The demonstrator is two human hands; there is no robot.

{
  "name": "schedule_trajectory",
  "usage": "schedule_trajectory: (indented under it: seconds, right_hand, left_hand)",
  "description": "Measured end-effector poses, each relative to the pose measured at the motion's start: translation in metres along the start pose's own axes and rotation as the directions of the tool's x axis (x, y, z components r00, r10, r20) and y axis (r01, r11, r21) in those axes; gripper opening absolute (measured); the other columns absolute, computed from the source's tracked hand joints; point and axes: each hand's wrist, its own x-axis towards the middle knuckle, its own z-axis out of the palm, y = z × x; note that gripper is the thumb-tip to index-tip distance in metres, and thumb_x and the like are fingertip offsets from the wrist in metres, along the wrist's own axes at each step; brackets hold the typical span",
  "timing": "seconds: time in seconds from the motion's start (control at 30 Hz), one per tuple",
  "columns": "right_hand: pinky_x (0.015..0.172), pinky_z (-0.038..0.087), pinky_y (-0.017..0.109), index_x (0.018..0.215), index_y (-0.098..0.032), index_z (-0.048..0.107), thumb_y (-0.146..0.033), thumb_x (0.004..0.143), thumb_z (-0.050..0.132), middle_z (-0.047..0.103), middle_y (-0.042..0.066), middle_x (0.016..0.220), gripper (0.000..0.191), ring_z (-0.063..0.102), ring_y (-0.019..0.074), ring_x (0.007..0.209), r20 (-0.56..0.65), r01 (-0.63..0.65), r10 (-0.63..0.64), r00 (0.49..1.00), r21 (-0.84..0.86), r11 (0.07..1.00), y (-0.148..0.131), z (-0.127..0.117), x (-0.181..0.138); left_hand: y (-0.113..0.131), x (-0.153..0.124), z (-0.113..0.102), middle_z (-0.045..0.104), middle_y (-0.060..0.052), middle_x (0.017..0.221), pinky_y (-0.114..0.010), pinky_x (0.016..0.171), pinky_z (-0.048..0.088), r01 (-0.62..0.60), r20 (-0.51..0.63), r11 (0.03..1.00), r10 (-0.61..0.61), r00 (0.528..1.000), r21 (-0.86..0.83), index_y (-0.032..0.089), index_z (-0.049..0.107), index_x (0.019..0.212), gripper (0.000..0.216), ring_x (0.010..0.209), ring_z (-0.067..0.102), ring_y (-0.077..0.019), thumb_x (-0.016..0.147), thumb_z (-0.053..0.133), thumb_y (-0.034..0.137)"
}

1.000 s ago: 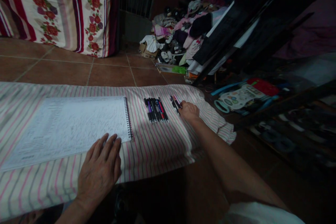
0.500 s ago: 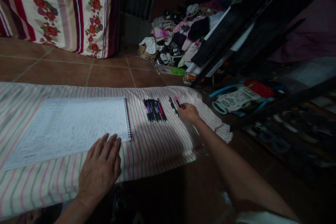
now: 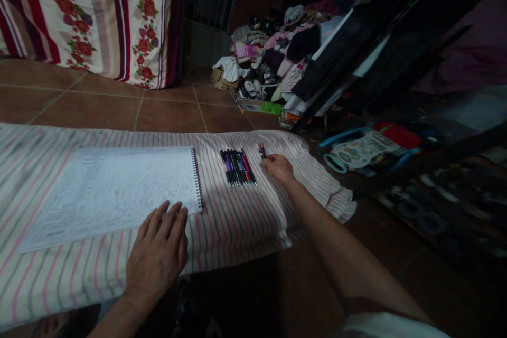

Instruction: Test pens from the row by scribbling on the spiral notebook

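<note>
My left hand [image 3: 157, 248] lies flat, palm down, its fingertips on the near right corner of a spiral-bound pad [image 3: 119, 185] and the rest on the striped cloth. The pad's page is covered with faint marks. My right hand [image 3: 279, 169] is closed on a dark pen [image 3: 262, 151] with an orange-pink end; whether a second pen is in its fingers I cannot tell. Just left of that hand, a row of several pens [image 3: 237, 168] lies side by side on the cloth, mostly black, with purple, blue and red ones among them.
The striped cloth [image 3: 233, 237] covers a long low surface. Beyond it are brown floor tiles [image 3: 166, 111], a flowered curtain [image 3: 106, 16] and a heap of clothes [image 3: 277, 53]. A bag with a patterned front [image 3: 362, 148] lies at the right, near dark shelving.
My right hand has moved slightly left, toward the pen row, with the orange-ended pen. The black-and-white pen that lay beside it no longer shows separately. My left hand stays on the pad.
</note>
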Motion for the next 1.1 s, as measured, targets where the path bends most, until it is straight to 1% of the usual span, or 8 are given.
schedule_trajectory:
  seconds: [0.2, 0.37, 0.5, 0.63, 0.73, 0.9, 1.0, 1.1]
  right_hand:
    - [0.058, 0.045, 0.022, 0.085, -0.012, 0.062, -0.017, 0.066, 0.056, 0.067, 0.006, 0.074, 0.02, 0.063, 0.0166, 0.072, 0.022, -0.07, 0.067, 0.998, 0.324, 0.943, -0.001, 0.0, -0.007]
    - [0.047, 0.044, 0.015, 0.085, -0.015, 0.056, -0.015, 0.073, 0.052, 0.065, 0.003, 0.073, 0.013, 0.063, 0.0101, 0.064, 0.119, -0.101, 0.031, 0.992, 0.648, 0.755, -0.025, -0.017, -0.032]
    - [0.047, 0.046, 0.014, 0.076, -0.017, 0.055, -0.016, 0.073, 0.053, 0.063, 0.001, 0.068, 0.004, 0.065, 0.0108, 0.069, 0.214, -0.126, -0.078, 0.974, 0.79, 0.6, -0.05, -0.042, -0.083]
    - [0.044, 0.044, 0.015, 0.092, -0.018, 0.056, -0.019, 0.069, 0.06, 0.063, 0.0, 0.072, 0.023, 0.065, 0.012, 0.066, 0.334, -0.233, -0.237, 0.912, 0.899, 0.372, -0.07, -0.053, -0.168]
    - [0.046, 0.044, 0.016, 0.106, -0.019, 0.05, -0.028, 0.068, 0.063, 0.063, 0.0, 0.073, 0.041, 0.064, 0.0135, 0.068, 0.359, -0.231, -0.324, 0.875, 0.899, 0.373, -0.079, -0.048, -0.24]
    - [0.048, 0.045, 0.022, 0.103, -0.021, 0.046, -0.032, 0.07, 0.06, 0.062, 0.001, 0.078, 0.038, 0.062, 0.0141, 0.063, 0.283, -0.07, -0.5, 0.819, 0.913, 0.402, -0.09, -0.022, -0.347]
    - [0.055, 0.048, 0.023, 0.098, -0.022, 0.048, -0.027, 0.068, 0.059, 0.061, 0.0, 0.075, 0.032, 0.061, 0.0132, 0.063, 0.233, -0.003, -0.54, 0.808, 0.92, 0.392, -0.096, -0.013, -0.394]
    - [0.057, 0.049, 0.024, 0.096, -0.022, 0.054, -0.029, 0.071, 0.058, 0.063, 0.001, 0.077, 0.026, 0.062, 0.0145, 0.065, 0.292, 0.069, -0.625, 0.724, 0.871, 0.486, -0.102, -0.023, -0.419]
  left_hand:
    - [0.0, 0.001, -0.002, 0.056, -0.013, 0.121, -0.047, 0.096, 0.036, 0.013, 0.001, 1.0, -0.013, 1.0, -0.021, 0.012, 0.054, 0.116, 0.038, 0.119, 0.043, -0.0314, 0.079, 0.047, 0.018]
    - [-0.001, 0.0, -0.003, 0.051, -0.016, 0.125, -0.046, 0.093, 0.039, 0.01, -0.07, 1.0, -0.012, 0.997, -0.029, 0.013, 0.056, 0.113, 0.034, 0.119, 0.042, -0.0309, 0.08, 0.048, 0.018]
    - [0.005, -0.001, -0.009, 0.058, -0.015, 0.115, -0.049, 0.096, 0.036, -0.001, -0.172, 0.998, -0.009, 0.985, -0.059, 0.014, 0.054, 0.116, 0.036, 0.112, 0.049, -0.0291, 0.08, 0.05, 0.016]
    - [0.013, -0.009, -0.034, 0.062, -0.01, 0.109, -0.045, 0.093, 0.04, 0.05, -0.15, 0.94, -0.105, 0.983, -0.336, 0.018, 0.059, 0.108, 0.027, 0.106, 0.051, -0.0247, 0.084, 0.046, 0.018]
    - [0.016, -0.017, -0.072, 0.062, -0.01, 0.105, -0.039, 0.088, 0.044, 0.273, 0.059, 0.66, -0.327, 0.943, -0.7, 0.018, 0.061, 0.103, 0.028, 0.1, 0.055, -0.0213, 0.088, 0.039, 0.028]
    - [0.023, -0.036, -0.15, 0.066, -0.009, 0.093, -0.033, 0.077, 0.048, 0.518, 0.536, -0.181, -0.469, 0.702, -0.836, 0.013, 0.061, 0.097, 0.041, 0.083, 0.062, -0.0191, 0.083, 0.043, 0.047]
    - [0.026, -0.057, -0.185, 0.067, -0.007, 0.079, -0.029, 0.065, 0.048, 0.462, 0.625, -0.422, -0.491, 0.606, -0.78, 0.013, 0.06, 0.096, 0.043, 0.069, 0.062, -0.0177, 0.069, 0.063, 0.046]
    - [0.023, -0.084, -0.211, 0.066, -0.006, 0.078, -0.027, 0.066, 0.047, 0.387, 0.622, -0.492, -0.542, 0.565, -0.78, 0.013, 0.062, 0.092, 0.04, 0.071, 0.062, -0.0168, 0.066, 0.067, 0.043]
